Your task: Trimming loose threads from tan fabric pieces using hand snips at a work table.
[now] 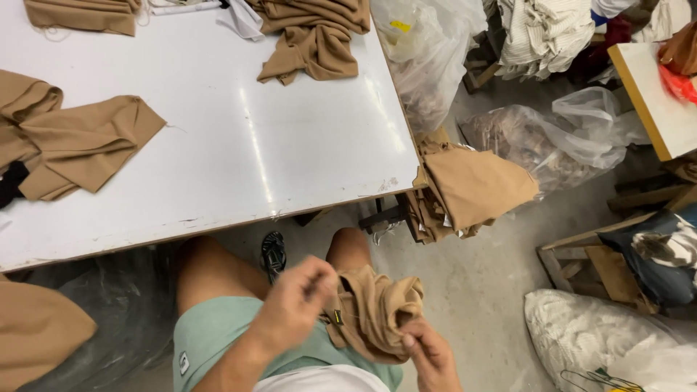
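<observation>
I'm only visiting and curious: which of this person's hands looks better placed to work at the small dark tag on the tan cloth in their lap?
Probably the left hand: its fingertips sit right beside the small dark tag on the tan cloth. The right hand grips the cloth's lower edge, farther away.

A white tabletop (218, 131) carries loose folded tan fabric pieces (80, 145). Beside it stand clear plastic bags (552, 138) and a white woven sack (581, 334).

White table (218, 131), tan cloth pieces (87, 141)
</observation>
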